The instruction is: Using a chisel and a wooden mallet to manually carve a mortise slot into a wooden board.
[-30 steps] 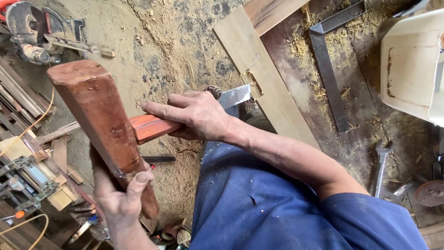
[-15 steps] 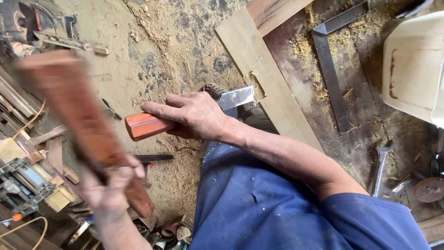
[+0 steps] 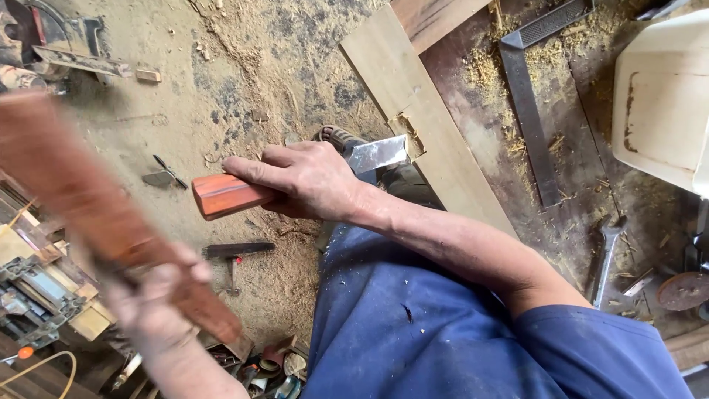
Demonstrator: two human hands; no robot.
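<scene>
Though blurred, left hand (image 3: 159, 307) grips wooden mallet (image 3: 88, 214).

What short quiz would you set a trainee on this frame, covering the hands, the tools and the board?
1. True or false: the right hand grips the orange-handled chisel.
2. What does the chisel's blade meet? A) metal square B) wooden board C) wrench
3. Fill in: the left hand holds a motion-blurred wooden ____.
Key: 1 true; 2 B, the wooden board, at a chipped notch; 3 mallet.
</scene>
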